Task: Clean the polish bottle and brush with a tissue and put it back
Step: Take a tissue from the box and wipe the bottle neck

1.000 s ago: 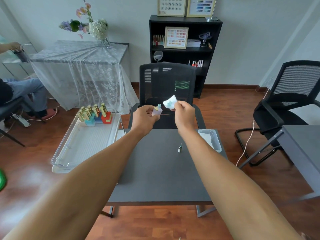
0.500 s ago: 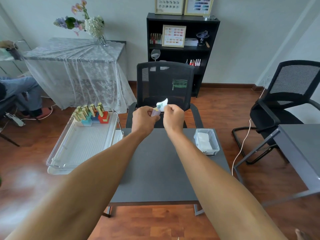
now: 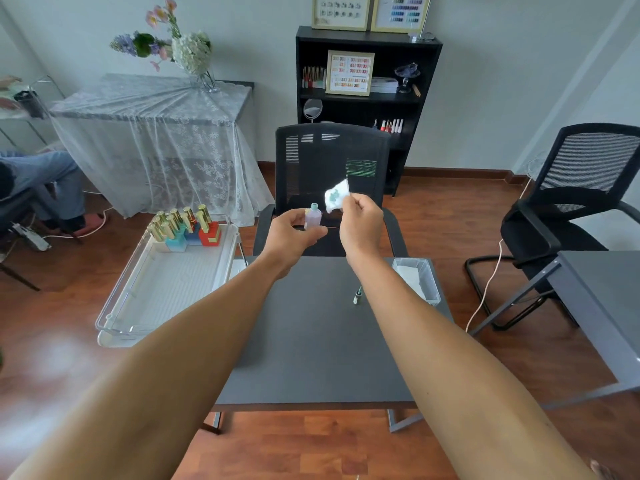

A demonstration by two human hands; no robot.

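My left hand (image 3: 292, 233) holds a small pale lilac polish bottle (image 3: 312, 217) upright above the far edge of the dark table (image 3: 311, 341); its teal neck is uncapped. My right hand (image 3: 362, 223) pinches a white tissue (image 3: 336, 196) with teal stains, lifted just right of and above the bottle, apart from it. The brush cap (image 3: 357, 296) lies on the table beside my right forearm.
A clear tray (image 3: 166, 289) at the left carries several gold-capped polish bottles (image 3: 185, 225) at its far end. A clear tissue box (image 3: 417, 278) sits at the table's right edge. Black chairs stand behind the table (image 3: 332, 161) and at right (image 3: 571, 202). A person sits far left.
The tissue was pressed on the bottle's neck half a second ago; my right hand has since drawn it up and to the right, off the bottle. The left hand stays put.
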